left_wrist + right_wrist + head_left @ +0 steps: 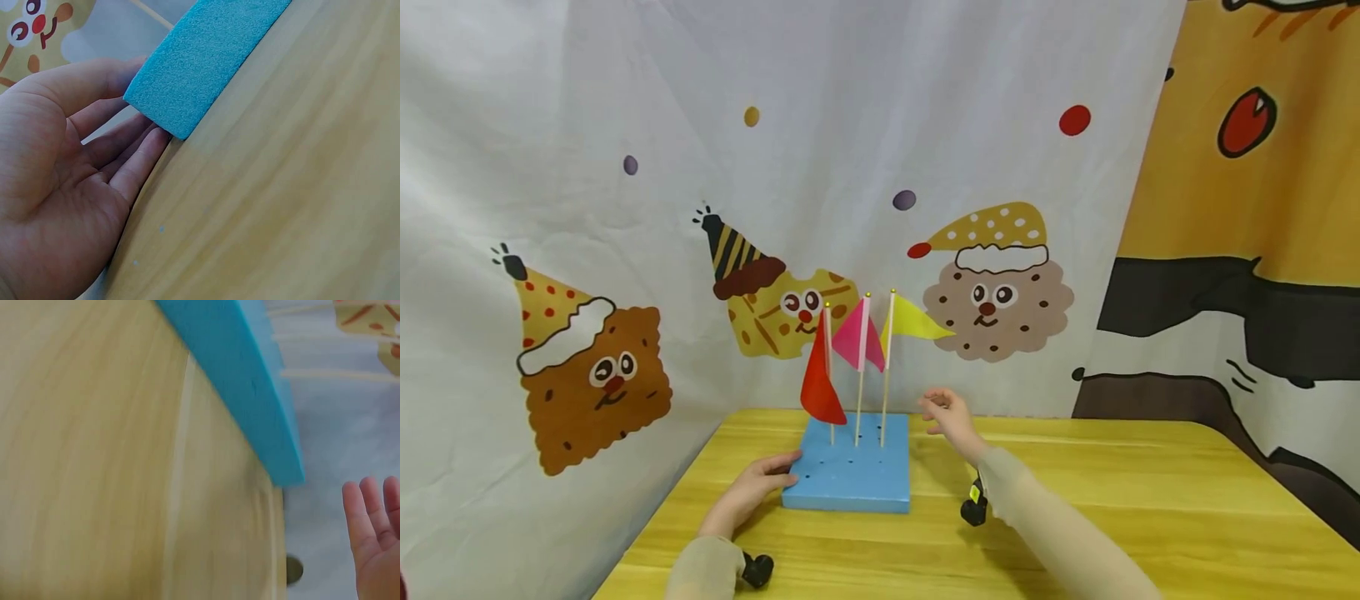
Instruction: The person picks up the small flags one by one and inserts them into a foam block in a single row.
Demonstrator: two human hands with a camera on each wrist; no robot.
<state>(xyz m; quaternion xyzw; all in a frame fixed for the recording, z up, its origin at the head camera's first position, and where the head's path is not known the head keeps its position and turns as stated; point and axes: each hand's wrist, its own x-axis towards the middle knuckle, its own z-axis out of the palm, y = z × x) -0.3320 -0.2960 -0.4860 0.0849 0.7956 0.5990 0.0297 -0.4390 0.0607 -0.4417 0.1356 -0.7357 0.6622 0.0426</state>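
A light-blue foam board (850, 487) with small holes lies on the table, and several of its holes show bare. Three flags on thin sticks stand up from it in a row: a red flag (822, 387) on the left, a pink flag (852, 335) in the middle and a yellow flag (917, 318) on the right. My left hand (752, 492) rests against the board's left edge, thumb near the top edge and fingers along the side. Right of the flags, my right hand (953, 419) hovers in the air with relaxed fingers, holding nothing visible.
The wooden table (1112, 492) extends to the right of the board. Behind it hangs a pale cloth backdrop (820, 100) printed with cartoon biscuits. A black wrist device (974, 504) sits at the right wrist, another device (758, 571) at the left.
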